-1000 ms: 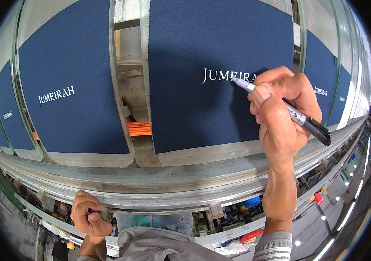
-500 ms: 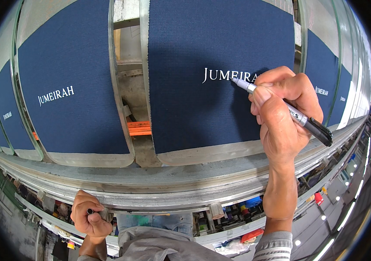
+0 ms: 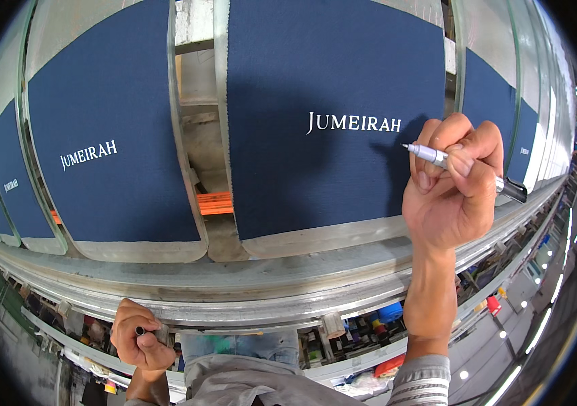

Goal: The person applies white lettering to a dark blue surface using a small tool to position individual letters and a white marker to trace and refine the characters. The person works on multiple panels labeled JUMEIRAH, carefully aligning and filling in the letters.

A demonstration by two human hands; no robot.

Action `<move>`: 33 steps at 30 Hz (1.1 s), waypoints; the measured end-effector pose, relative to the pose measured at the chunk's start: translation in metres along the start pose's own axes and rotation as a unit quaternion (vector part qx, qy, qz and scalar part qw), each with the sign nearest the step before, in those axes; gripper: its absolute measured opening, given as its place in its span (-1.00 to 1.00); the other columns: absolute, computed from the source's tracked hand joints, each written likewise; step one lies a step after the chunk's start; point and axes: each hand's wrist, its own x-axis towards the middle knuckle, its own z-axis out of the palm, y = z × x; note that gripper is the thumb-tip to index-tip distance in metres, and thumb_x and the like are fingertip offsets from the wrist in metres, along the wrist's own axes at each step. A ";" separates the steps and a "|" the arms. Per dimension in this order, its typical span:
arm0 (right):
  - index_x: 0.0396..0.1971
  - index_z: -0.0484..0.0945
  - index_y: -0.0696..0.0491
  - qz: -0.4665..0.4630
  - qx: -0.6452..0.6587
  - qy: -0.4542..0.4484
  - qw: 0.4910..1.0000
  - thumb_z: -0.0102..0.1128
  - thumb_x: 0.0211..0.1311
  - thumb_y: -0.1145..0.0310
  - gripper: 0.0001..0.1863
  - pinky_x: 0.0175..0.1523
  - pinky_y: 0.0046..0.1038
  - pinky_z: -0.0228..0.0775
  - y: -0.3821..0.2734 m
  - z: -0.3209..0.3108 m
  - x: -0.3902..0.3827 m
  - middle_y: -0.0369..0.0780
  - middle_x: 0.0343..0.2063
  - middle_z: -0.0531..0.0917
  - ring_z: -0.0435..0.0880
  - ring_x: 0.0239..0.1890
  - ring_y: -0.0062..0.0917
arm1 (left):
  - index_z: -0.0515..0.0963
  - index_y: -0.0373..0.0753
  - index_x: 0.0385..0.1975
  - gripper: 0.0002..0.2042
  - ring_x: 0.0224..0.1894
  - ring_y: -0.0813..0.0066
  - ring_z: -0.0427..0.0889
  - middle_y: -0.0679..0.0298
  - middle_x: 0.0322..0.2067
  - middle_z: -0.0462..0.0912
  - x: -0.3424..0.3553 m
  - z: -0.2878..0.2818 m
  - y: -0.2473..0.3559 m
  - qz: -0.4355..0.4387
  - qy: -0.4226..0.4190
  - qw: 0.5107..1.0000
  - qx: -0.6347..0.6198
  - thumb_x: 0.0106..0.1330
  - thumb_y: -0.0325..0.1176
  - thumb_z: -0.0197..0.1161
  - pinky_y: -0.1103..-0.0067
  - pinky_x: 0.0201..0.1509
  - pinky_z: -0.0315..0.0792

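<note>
A navy textured fabric piece (image 3: 309,183) with white lettering (image 3: 354,123) lies on a pale board in front of me. My right hand (image 3: 457,189) is closed on a silver marker (image 3: 426,153), its uncapped tip pointing left, just below the right end of the lettering over a shadow; I cannot tell whether it touches the fabric. My left hand (image 3: 140,338) is down at the front rail (image 3: 248,304), fingers curled round a small dark hollow cylinder (image 3: 140,331).
Rows of similar boards with navy pieces (image 3: 112,196) run left and right, separated by narrow gaps, one showing orange slats (image 3: 214,201). Below the rails are cluttered shelves with a red item (image 3: 388,365) and a blue container (image 3: 390,312). Ceiling-like light strips show at the far right.
My right hand has moved down and turned, lifting the marker from the middle letters to below their right end, uncovering the last letters. The view has shifted slightly; my left hand stays curled.
</note>
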 end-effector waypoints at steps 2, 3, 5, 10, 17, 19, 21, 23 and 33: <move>-0.49 0.31 0.17 -0.016 0.055 -0.015 0.998 0.01 0.10 0.49 -0.90 -0.59 -0.61 0.03 0.006 0.003 0.002 -0.12 -0.61 0.40 0.17 -0.67 -0.65 | 0.42 -0.33 -0.57 -0.55 -0.63 0.41 0.38 0.21 -0.65 0.44 -0.003 0.001 -0.002 0.016 0.004 1.000 -0.009 0.43 -0.05 0.06 0.54 -0.52 0.23; -0.50 0.30 0.15 -0.026 0.038 0.004 0.999 -0.01 0.09 0.49 -0.91 -0.57 -0.59 0.01 0.007 0.007 -0.001 -0.16 -0.64 0.36 0.17 -0.66 -0.61 | 0.43 -0.35 -0.56 -0.56 -0.64 0.39 0.40 0.19 -0.65 0.45 -0.004 0.000 -0.006 0.031 0.006 0.999 -0.001 0.42 -0.07 0.08 0.52 -0.53 0.25; -0.50 0.29 0.13 -0.013 0.037 0.007 0.999 -0.01 0.09 0.49 -0.91 -0.58 -0.61 0.02 0.004 0.006 -0.004 -0.18 -0.64 0.34 0.15 -0.67 -0.63 | 0.49 -0.36 -0.51 -0.64 -0.66 0.38 0.44 0.20 -0.64 0.49 0.002 -0.005 -0.011 0.059 -0.029 0.998 -0.023 0.38 -0.15 0.15 0.50 -0.57 0.29; -0.52 0.28 0.11 -0.012 -0.007 -0.002 1.000 0.02 0.09 0.47 -0.89 -0.60 -0.66 0.00 -0.003 0.003 -0.007 -0.23 -0.64 0.29 0.11 -0.65 -0.65 | 0.50 -0.37 -0.50 -0.70 -0.64 0.39 0.46 0.20 -0.62 0.52 0.004 -0.008 -0.012 0.080 -0.051 0.991 -0.090 0.35 -0.23 0.19 0.55 -0.58 0.29; -0.52 0.28 0.09 0.005 -0.040 0.028 0.999 0.06 0.08 0.45 -0.86 -0.59 -0.67 -0.03 -0.013 0.026 -0.009 -0.25 -0.62 0.28 0.14 -0.59 -0.63 | 0.44 -0.34 -0.50 -0.65 -0.63 0.40 0.45 0.19 -0.60 0.49 -0.002 -0.030 -0.013 0.033 0.020 0.976 -0.213 0.42 -0.16 0.11 0.55 -0.58 0.31; -0.52 0.27 0.08 0.006 -0.034 0.032 0.999 0.07 0.08 0.45 -0.85 -0.59 -0.67 -0.03 -0.015 0.044 -0.015 -0.26 -0.62 0.27 0.14 -0.59 -0.63 | 0.43 -0.34 -0.51 -0.63 -0.62 0.42 0.44 0.21 -0.61 0.47 -0.003 -0.042 -0.019 0.025 0.094 0.971 -0.217 0.44 -0.14 0.08 0.55 -0.58 0.31; -0.52 0.27 0.10 0.014 -0.028 0.030 0.999 0.08 0.05 0.46 -0.85 -0.57 -0.63 0.00 -0.014 0.068 -0.023 -0.24 -0.61 0.27 0.15 -0.58 -0.62 | 0.44 -0.35 -0.53 -0.61 -0.60 0.42 0.46 0.21 -0.62 0.47 -0.003 -0.064 -0.034 0.035 0.169 0.968 -0.185 0.44 -0.13 0.08 0.56 -0.56 0.33; -0.51 0.27 0.12 0.013 -0.021 0.023 0.999 0.09 0.04 0.46 -0.84 -0.55 -0.61 0.02 -0.010 0.090 -0.029 -0.23 -0.61 0.27 0.16 -0.57 -0.62 | 0.40 -0.34 -0.48 -0.59 -0.60 0.45 0.38 0.23 -0.63 0.37 0.009 -0.086 -0.050 0.040 0.225 0.969 -0.097 0.47 -0.08 0.01 0.57 -0.48 0.29; -0.48 0.32 0.16 0.036 -0.066 -0.079 0.994 0.11 0.01 0.50 -0.86 -0.52 -0.61 0.07 0.011 0.138 -0.033 -0.14 -0.58 0.40 0.23 -0.59 -0.62 | 0.41 -0.37 -0.44 -0.68 -0.44 0.56 0.34 0.23 -0.46 0.42 0.008 -0.177 -0.142 -0.079 0.292 0.952 0.052 0.53 -0.29 -0.10 0.63 -0.33 0.23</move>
